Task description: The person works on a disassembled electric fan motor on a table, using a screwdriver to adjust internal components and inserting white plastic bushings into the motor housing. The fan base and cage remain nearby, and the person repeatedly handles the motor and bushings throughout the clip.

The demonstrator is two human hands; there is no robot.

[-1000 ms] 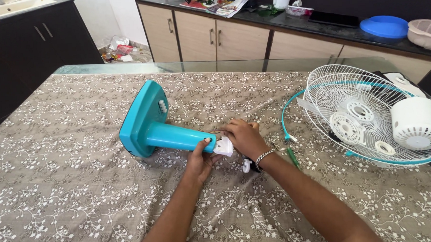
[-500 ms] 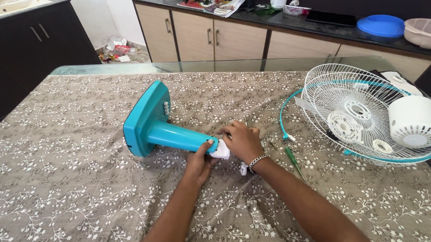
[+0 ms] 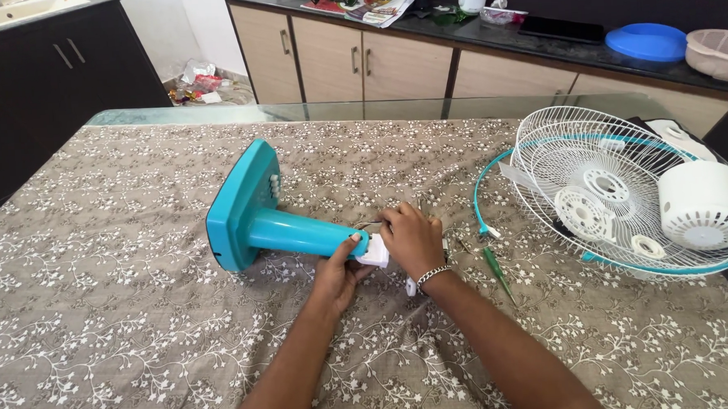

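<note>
L hand (image 3: pixel 338 271) + R hand (image 3: pixel 410 239) gripping teal fan stand (image 3: pixel 258 221); table

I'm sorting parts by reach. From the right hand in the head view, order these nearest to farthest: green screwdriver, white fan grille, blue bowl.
1. green screwdriver, just right of the right hand.
2. white fan grille, farther right on the table.
3. blue bowl, on the back counter.

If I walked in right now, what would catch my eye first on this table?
Most likely the bright teal fan stand, lying on its side in the middle of the flowered tablecloth, with the left hand and right hand meeting at its white end piece. To the right lie the white wire fan guards and a white motor housing.
</note>
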